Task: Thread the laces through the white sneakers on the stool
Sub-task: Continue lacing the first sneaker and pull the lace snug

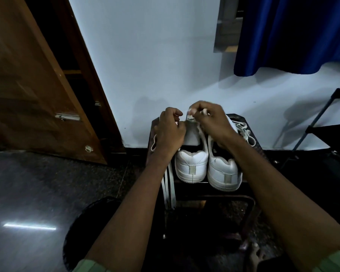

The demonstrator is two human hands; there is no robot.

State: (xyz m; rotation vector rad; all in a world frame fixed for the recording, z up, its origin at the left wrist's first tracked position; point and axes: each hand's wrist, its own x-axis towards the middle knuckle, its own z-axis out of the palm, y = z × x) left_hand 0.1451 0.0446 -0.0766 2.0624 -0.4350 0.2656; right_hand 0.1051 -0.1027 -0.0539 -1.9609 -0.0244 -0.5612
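Stool [243, 199] nearest; above it, my left hand [170, 132] and right hand [210, 119] pinch lace [169, 185] over left sneaker [191, 165]. Risk: slack tail snagging, slipping eyelet.

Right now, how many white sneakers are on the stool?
2. The left white sneaker sits under both hands; the right white sneaker stands beside it, touching. None seem hidden.

White sneakers [206, 165], white laces [170, 185], blue curtain [292, 34], brown door [28, 79]

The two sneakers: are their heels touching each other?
Apart. The head view shows a narrow dark gap between the left sneaker and the right sneaker at the heels.
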